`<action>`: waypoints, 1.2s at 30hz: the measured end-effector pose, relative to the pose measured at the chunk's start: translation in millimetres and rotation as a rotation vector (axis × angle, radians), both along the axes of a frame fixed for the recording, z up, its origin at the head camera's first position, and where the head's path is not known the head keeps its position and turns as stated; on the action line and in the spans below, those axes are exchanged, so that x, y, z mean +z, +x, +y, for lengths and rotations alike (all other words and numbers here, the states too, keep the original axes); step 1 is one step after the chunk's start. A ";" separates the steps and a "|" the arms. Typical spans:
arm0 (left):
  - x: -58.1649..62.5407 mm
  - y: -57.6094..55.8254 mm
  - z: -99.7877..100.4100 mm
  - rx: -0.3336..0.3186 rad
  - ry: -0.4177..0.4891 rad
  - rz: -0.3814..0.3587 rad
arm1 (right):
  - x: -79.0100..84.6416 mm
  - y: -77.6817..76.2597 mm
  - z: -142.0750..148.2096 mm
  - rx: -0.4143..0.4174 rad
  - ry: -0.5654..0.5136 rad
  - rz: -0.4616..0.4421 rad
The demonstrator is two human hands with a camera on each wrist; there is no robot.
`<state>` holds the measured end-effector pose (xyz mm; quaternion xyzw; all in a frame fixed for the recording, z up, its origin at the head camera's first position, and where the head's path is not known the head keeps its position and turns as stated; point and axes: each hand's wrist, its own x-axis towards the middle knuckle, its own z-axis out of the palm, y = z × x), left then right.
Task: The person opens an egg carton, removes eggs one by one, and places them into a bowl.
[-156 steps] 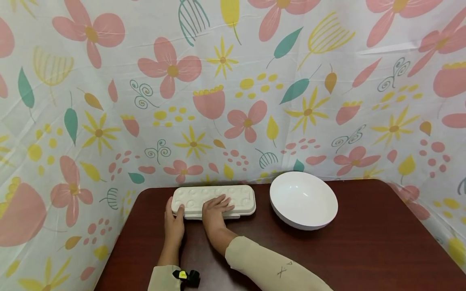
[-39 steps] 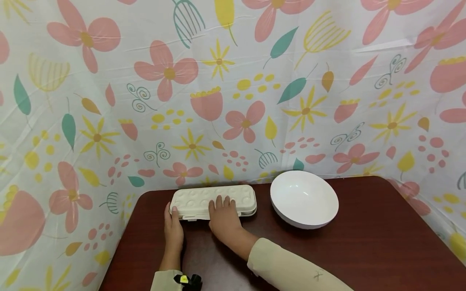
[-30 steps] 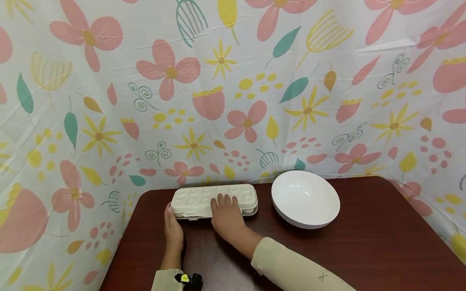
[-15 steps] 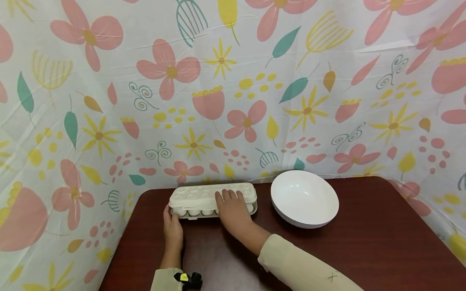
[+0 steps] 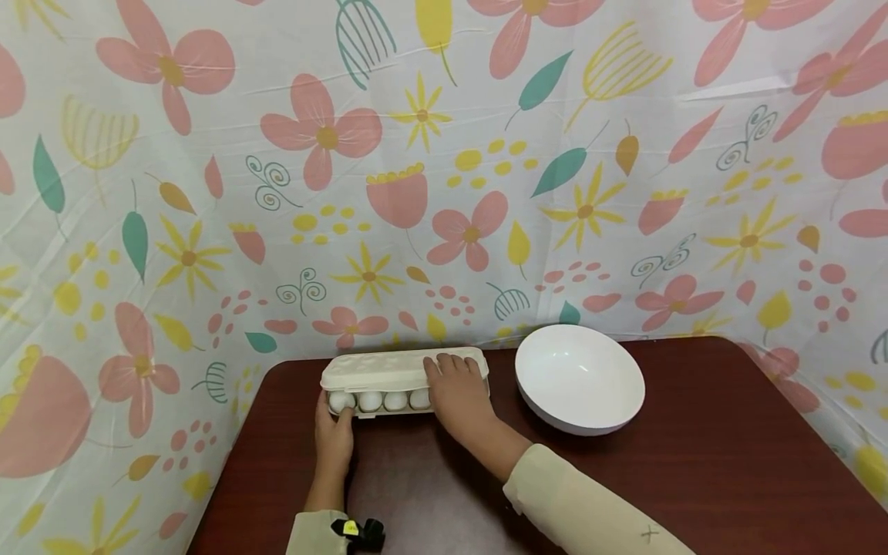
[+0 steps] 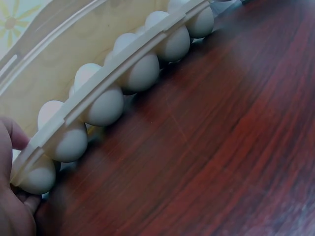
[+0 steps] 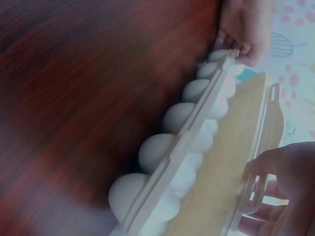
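Observation:
A cream egg carton lies at the table's back left, its lid [image 5: 381, 370] tilted partway up. White eggs [image 5: 395, 401] line the front row under it. My left hand [image 5: 334, 443] grips the carton's left end, thumb at the rim; in the left wrist view that hand's fingers [image 6: 18, 136] reach around the tray corner. My right hand [image 5: 461, 401] holds the lid's front edge toward the right, fingers on top. From the right wrist view, the right hand [image 7: 290, 182] has its thumb and fingers about the lid's clasp loop [image 7: 257, 196]. The tray rim [image 7: 184, 137] runs between the eggs and the lid's inside.
A white bowl [image 5: 569, 381] stands to the right of the carton on the dark red-brown table [image 5: 694, 478]. Behind the table's back edge hangs a flower-printed cloth [image 5: 472, 301]. A black strap device [image 5: 358, 532] sits on the left sleeve cuff.
The carton's lid, earlier down, has risen at the front and uncovered the front eggs. My right hand has moved up and to the right with it, while my left hand stays at the left end.

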<state>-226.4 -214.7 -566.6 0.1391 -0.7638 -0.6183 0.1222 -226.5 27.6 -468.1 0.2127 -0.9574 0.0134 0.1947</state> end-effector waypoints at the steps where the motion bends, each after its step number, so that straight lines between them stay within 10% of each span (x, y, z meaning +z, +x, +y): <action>1: -0.1 0.1 -0.5 -0.002 -0.011 -0.002 | 0.0 -0.9 0.9 0.004 -0.015 0.007; 21: 0.8 2.7 -1.3 -0.036 -0.097 -0.084 | 0.9 -25.5 37.2 0.001 -0.309 0.089; 36: -0.1 -0.8 0.7 -0.038 -0.090 -0.040 | 17.6 -36.5 43.9 -0.114 -0.481 -0.102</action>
